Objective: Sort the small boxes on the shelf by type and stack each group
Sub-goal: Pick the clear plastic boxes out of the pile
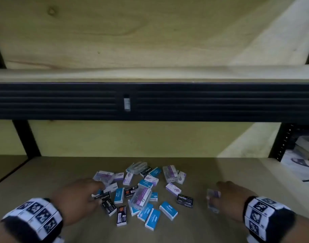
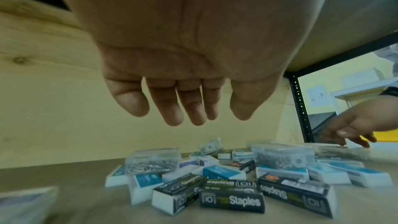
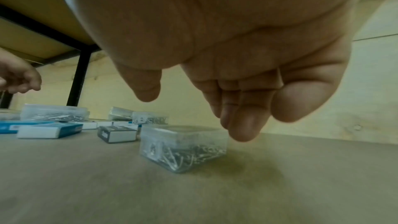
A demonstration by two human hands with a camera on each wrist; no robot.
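Two hands, fingers relaxed and empty: right hand [image 3: 226,67] hovers directly over the clear clip box [image 3: 183,146], left hand [image 1: 78,197] farther off.

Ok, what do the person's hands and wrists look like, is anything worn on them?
Both hands are bare, with no gloves and no rings that show. The left hand has a wide wristband of white panels printed with black square code-like markings, over a dark strap. The right hand wears a matching band. No sleeves show in the head view.
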